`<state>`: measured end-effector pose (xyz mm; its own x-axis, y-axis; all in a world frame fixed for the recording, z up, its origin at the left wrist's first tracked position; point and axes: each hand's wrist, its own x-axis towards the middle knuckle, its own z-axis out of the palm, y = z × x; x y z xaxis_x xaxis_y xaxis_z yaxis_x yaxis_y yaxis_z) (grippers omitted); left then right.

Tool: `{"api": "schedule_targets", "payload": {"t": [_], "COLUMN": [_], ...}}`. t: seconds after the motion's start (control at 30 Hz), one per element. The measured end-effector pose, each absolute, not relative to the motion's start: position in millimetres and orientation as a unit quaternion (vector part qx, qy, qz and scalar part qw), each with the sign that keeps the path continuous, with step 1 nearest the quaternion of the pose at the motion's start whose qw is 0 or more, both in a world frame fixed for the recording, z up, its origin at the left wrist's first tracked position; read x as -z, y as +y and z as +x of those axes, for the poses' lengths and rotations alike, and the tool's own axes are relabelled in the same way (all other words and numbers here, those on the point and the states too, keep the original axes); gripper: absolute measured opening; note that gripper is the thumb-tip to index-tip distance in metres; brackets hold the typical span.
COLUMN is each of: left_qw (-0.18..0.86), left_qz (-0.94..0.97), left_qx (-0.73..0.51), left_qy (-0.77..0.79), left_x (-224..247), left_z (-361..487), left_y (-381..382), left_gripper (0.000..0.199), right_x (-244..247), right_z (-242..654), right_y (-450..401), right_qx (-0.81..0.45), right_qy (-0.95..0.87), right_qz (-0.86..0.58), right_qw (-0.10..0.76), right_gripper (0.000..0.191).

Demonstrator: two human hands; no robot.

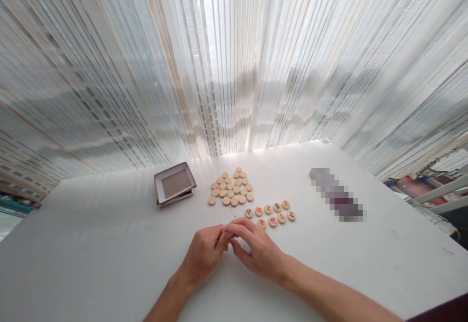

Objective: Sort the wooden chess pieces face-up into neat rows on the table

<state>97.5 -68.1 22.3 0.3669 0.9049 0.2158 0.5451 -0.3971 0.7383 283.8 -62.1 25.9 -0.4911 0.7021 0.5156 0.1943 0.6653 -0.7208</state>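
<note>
My left hand (205, 253) is closed over the white table, its fingers curled in and what they hold, if anything, hidden. My right hand (259, 248) meets it, with curved fingers and thumb closing at the left fingertips; I cannot make out anything between them. Just beyond my right hand lie two short rows of round Chinese chess pieces (272, 221), face up with red or black characters. Farther back is a loose group of plain-faced chess pieces (234, 201), their characters not showing.
An open shallow box (175, 183) sits at the back left, tilted on another box part. A blurred-out long object (336, 195) lies on the right of the white table (109, 263). Striped sheer curtains (234, 68) hang behind the far edge. A rack (442, 195) stands at the right.
</note>
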Motion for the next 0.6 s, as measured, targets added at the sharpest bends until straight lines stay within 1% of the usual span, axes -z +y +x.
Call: {"api": "schedule_targets", "payload": {"t": [0.13,0.33,0.6], "left_qw": [0.313,0.343,0.354], "left_qz": [0.764,0.755,0.754], "left_qx": [-0.312,-0.309,-0.318], "left_qy": [0.470,0.466,0.452], "left_x": [-27.1,-32.4,-28.1], "left_z": [100.4,102.1,99.1], "left_y": [-70.9,-74.1,-74.0], "left_gripper": [0.036,0.033,0.027], "right_x": [-22.2,-22.6,-22.3], "right_z": [283.0,283.0,281.5], "right_y": [-62.2,-63.5,-64.0], "right_qx": [-0.292,-0.304,-0.307], "right_qy": [-0.804,-0.791,-0.786], "right_qz": [-0.291,-0.304,-0.313], "right_qw": [0.428,0.435,0.436], "right_gripper": [0.045,0.037,0.037]}}
